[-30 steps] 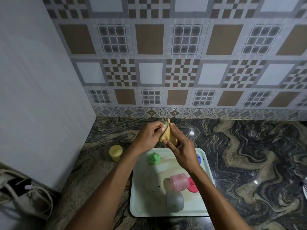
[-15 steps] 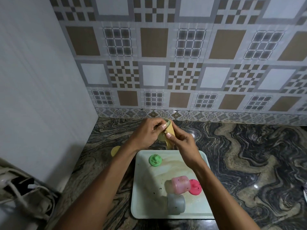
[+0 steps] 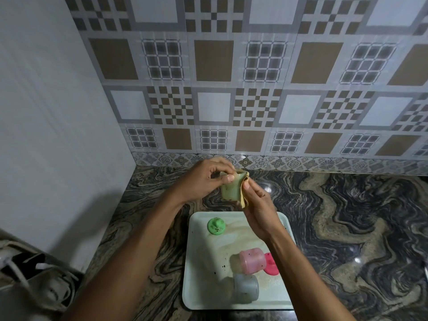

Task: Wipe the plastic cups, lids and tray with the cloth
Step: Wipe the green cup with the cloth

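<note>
My left hand (image 3: 203,179) holds a pale green plastic cup (image 3: 230,189) above the counter, just beyond the tray. My right hand (image 3: 259,209) presses a yellow cloth (image 3: 244,193) against the cup's right side and over its rim. Below lies the pale tray (image 3: 201,274), stained and speckled. On it sit a green lid (image 3: 216,225), a pink cup (image 3: 252,260) on its side, a pink lid (image 3: 271,266) partly behind my right forearm, and a grey translucent cup (image 3: 246,291) on its side.
The marbled dark counter (image 3: 335,228) stretches to the right. A patterned tile wall (image 3: 231,89) stands behind and a plain white wall (image 3: 46,135) on the left. A white object with cords (image 3: 30,274) sits at the lower left.
My view has shifted left and down a little. The cup has turned in my left hand, showing more of its side, and the cloth has moved around its rim. The yellow cup at the left is now hidden.
</note>
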